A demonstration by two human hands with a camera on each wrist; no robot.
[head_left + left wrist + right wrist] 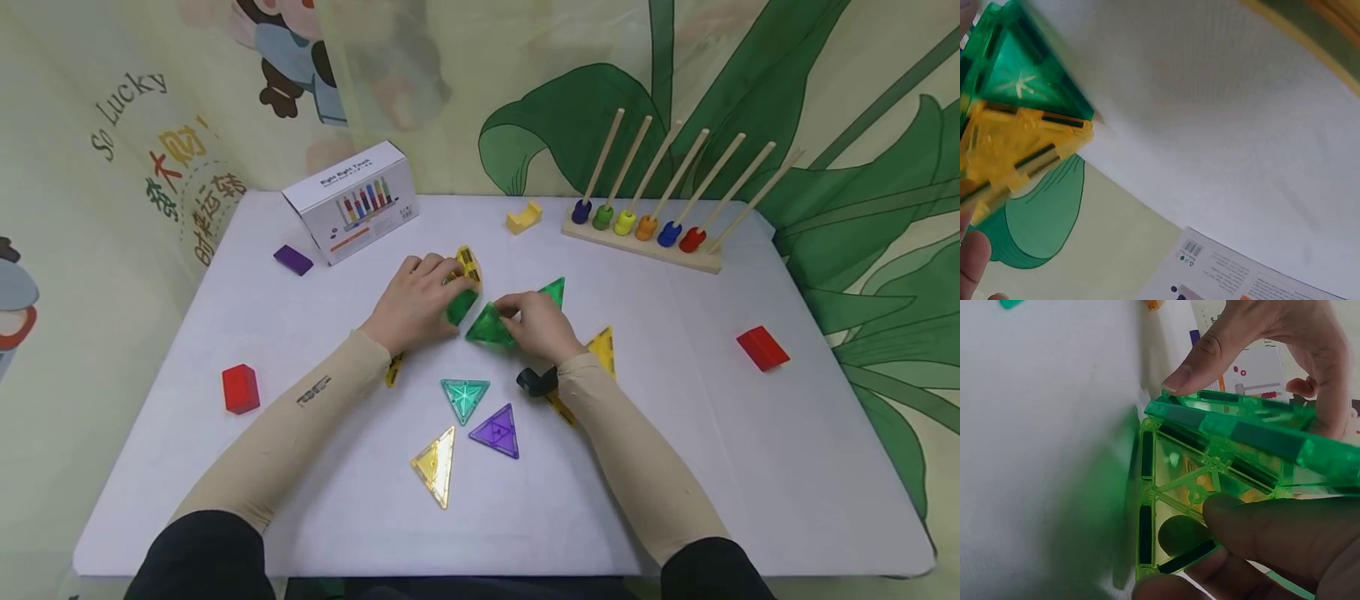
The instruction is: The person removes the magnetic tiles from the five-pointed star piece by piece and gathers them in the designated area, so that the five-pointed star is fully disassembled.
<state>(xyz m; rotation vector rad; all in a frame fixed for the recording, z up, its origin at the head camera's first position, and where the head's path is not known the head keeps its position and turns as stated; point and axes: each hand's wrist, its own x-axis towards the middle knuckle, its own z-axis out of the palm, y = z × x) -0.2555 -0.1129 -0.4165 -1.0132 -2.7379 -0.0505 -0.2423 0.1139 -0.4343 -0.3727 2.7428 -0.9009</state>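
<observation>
The green triangle tile (489,327) is standing tilted at the middle of the table (750,433) in the head view, the right hand (542,325) pinching it while the left hand (416,302) is curling round the green and yellow tiles (467,271) it leans against, so the pieces prop each other upright. In the left wrist view, a yellow tile (1019,150) is sitting edge to edge under a green one (1019,78), the hand barely showing. In the right wrist view, fingers (1279,534) are pressing the green tile (1179,500) to hold the joined edges together.

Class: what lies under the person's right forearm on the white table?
Under the right forearm lie a black object and a yellow translucent triangular tile; the sleeve covers part of both.
</observation>
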